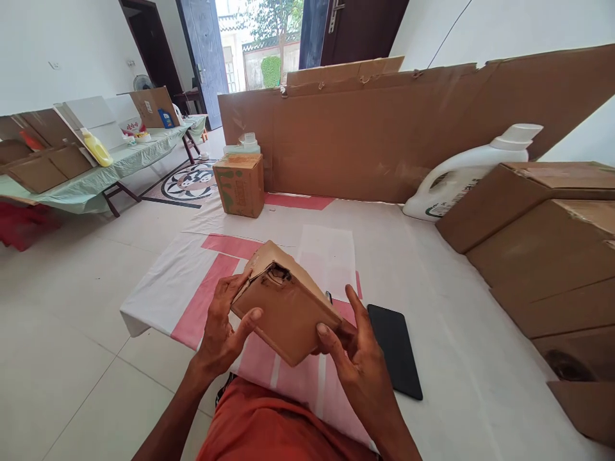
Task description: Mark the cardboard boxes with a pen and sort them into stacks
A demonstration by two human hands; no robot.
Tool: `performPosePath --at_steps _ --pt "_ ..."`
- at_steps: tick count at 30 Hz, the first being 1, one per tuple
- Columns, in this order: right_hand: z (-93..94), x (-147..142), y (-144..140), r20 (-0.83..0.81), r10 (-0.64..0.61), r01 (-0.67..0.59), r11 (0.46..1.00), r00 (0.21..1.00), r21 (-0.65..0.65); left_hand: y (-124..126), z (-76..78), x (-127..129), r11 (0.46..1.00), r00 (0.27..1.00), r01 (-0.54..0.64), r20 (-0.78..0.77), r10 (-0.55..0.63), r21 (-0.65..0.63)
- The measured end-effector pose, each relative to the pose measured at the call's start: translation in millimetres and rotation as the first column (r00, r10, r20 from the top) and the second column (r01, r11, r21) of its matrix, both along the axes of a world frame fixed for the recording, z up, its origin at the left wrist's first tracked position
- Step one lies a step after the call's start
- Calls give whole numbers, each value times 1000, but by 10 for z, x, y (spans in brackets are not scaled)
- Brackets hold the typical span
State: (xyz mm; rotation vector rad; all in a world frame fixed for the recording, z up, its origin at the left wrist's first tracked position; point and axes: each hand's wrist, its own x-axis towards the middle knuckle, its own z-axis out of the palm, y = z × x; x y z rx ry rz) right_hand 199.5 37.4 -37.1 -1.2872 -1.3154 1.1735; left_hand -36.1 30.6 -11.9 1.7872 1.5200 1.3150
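Note:
A small brown cardboard box (291, 314) is held tilted above the cloth-covered table (384, 256), between my two hands. Its near top edge has a torn, dark-rimmed hole. My left hand (225, 323) grips the left end, with the thumb on the near face and the fingers along the upper side. At the right end, my right hand (355, 352) has its thumb on the near face and some fingers beneath, while the index finger points up off the box. A black tablet-like slab (396, 352) lies flat beside my right hand. Inside the box I cannot see anything clearly.
Another cardboard box (239, 186) stands at the table's far left. A large cardboard sheet (336, 137) walls off the back. To the right are a white jug (471, 169) and several stacked cartons (542, 250). Across the floor is a second table (144, 153) with bottles and boxes.

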Motion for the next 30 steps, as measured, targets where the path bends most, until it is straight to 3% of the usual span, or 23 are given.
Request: performPosePath --at_steps 3,6,9,12,17,21,26,30 --pt "75 80 -276 92 56 -58 998 994 17 -45 157 -5 1000 999 3 -42 -2 22" --pt "166 209 -453 244 75 -92 994 967 57 -81 231 -4 996 996 78 -29 -79 -31" --pt "269 265 -434 362 -21 -77 964 932 256 -72 253 81 986 987 159 14 -159 -52" --pt "332 173 -260 304 -150 21 921 941 389 -8 249 216 983 983 182 9 -182 -29" --pt "424 -84 -74 228 -125 38 935 966 352 51 322 274 995 995 97 -20 -97 -1" --pt "568 -199 -240 372 -166 -13 901 913 433 -134 462 159 979 990 136 -18 -140 -149" --pt "611 -298 -522 509 -201 -80 875 837 478 -348 553 -4 925 964 164 -144 -224 -343" --pt "604 -299 -639 543 -181 -105 885 820 454 -309 584 57 968 929 122 -319 -189 -218"
